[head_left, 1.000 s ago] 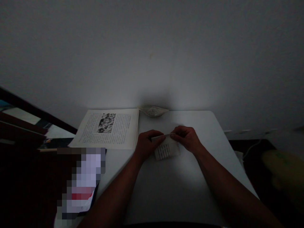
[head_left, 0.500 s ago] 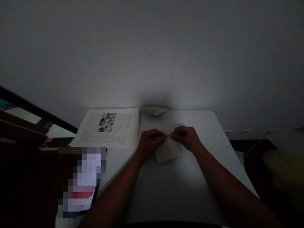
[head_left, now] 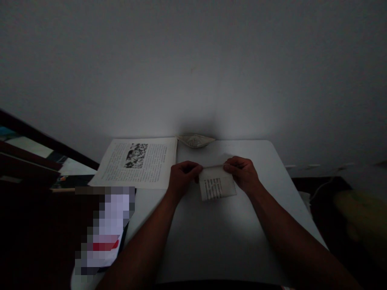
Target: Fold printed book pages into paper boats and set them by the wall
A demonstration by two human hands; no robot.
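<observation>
A small folded sheet of printed paper (head_left: 217, 185) is held up over the white table. My left hand (head_left: 184, 177) pinches its upper left corner between thumb and fingers. At the upper right corner, my right hand (head_left: 242, 171) grips the same paper, its fingers closed. The top edge runs fairly straight between the two hands, and lines of print show on the lower part. Beyond my hands, a folded paper boat (head_left: 196, 140) of printed paper sits at the table's back edge against the wall.
An open-faced stack of printed pages (head_left: 157, 161) with a black-and-white picture lies at the back left. A phone-like device (head_left: 113, 255), mostly blurred out, lies at the table's left edge. The white table (head_left: 217, 249) meets a grey wall (head_left: 193, 72) behind.
My hands have moved apart, left hand leftward and right hand rightward. More of the folded paper now shows between them, turned flatter toward me.
</observation>
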